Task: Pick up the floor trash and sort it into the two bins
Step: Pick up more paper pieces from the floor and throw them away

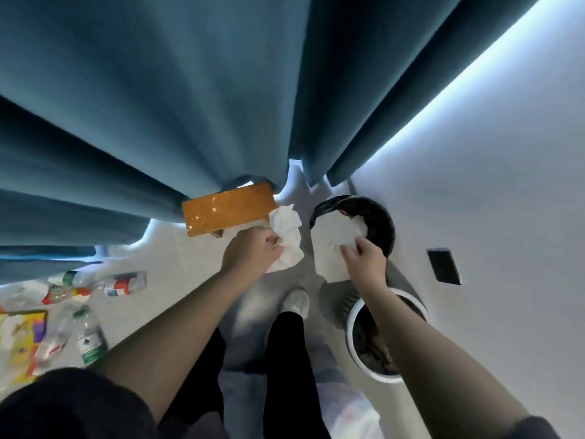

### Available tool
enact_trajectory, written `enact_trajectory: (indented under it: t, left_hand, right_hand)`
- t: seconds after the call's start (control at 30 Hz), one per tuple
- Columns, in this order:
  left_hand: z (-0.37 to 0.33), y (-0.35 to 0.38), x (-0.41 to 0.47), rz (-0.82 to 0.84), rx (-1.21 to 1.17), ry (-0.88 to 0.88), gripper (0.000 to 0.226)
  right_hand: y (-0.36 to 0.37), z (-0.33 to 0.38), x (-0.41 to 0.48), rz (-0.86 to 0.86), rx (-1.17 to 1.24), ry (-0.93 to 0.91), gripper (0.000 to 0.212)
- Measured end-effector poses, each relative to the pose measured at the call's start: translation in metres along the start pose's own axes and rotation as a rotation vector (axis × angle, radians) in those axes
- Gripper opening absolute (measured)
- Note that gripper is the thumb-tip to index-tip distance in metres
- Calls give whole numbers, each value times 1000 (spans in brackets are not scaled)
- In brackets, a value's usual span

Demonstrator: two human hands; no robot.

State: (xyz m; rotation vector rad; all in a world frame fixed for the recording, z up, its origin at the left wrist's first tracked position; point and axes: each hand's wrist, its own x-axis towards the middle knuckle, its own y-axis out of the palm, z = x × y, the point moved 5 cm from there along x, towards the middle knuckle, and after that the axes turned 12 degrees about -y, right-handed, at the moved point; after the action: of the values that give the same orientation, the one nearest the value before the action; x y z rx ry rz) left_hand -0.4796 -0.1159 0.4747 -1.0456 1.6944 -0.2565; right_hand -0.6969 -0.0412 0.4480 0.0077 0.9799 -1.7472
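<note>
The left hand (253, 251) is closed around a crumpled white tissue (286, 236), its grip bunching the paper at the lower middle while the loose folds stick out above and below the fist. The tissue hangs in the air just in front of a small wooden stool (228, 207), whose orange-brown seat shows beneath the hem of a dark teal curtain (158, 106). The right hand (364, 258) pinches a second piece of white paper (335, 242), a flatter sheet with a crumpled upper part, holding it at its right edge with the fingers closed on it. That sheet sits over the mouth of the bin with a black liner (380, 223), covering the left part of the opening, with the black bag rim curving round behind and to the right of it. Nearer to the person, below the right forearm, stands a white bin (354, 315) with a perforated wall and dark contents inside. A white shoe (296, 302) and dark trouser legs show between the two arms. On the pale floor (177, 280) to the left, well apart from both bins, lie several clear plastic bottles (125, 283) with red, white and green labels, and beside them a yellow printed package (19, 337). A dark rectangular plate (443, 266) sits on the white wall at the right.
</note>
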Motion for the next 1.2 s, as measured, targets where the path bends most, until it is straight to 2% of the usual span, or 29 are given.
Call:
enact_trajectory:
  t: [0.2, 0.4, 0.5, 0.67, 0.73, 0.8, 0.93, 1.0, 1.07, 1.13, 1.2]
  left_hand:
    - [-55, 100, 63, 139, 204, 40, 20]
    - [-71, 222, 167, 229, 408, 142, 18]
    - [-77, 271, 221, 178, 486, 220, 19]
    - [-85, 327, 280, 110, 541, 323, 15]
    - [-81, 340, 295, 96, 582, 328, 17]
    - [-76, 347, 302, 70, 641, 354, 21]
    - [-76, 345, 283, 32, 763, 542, 27]
    - [-79, 339, 269, -44, 975, 697, 30]
    - [-78, 336, 263, -85, 1216, 781, 45]
    - [-75, 337, 267, -75, 1432, 778, 65]
    - [-72, 344, 277, -70, 1560, 742, 75]
  right_hand:
    - [-28, -109, 44, -131, 50, 200, 24]
    - [9, -220, 111, -240, 142, 297, 22]
    - [38, -257, 144, -318, 114, 242, 19]
    - [70, -267, 189, -427, -22, 44, 30]
    - [89, -276, 205, -356, -114, 14, 38]
    - [111, -287, 214, -205, -219, 22, 41]
    - [140, -297, 206, 116, -252, 21, 51]
    - [139, -296, 199, 205, -265, 11, 53]
    - [133, -294, 196, 274, -343, 2, 54]
    - [131, -293, 196, 348, -467, -19, 57]
    - [135, -297, 200, 438, -559, -26, 60]
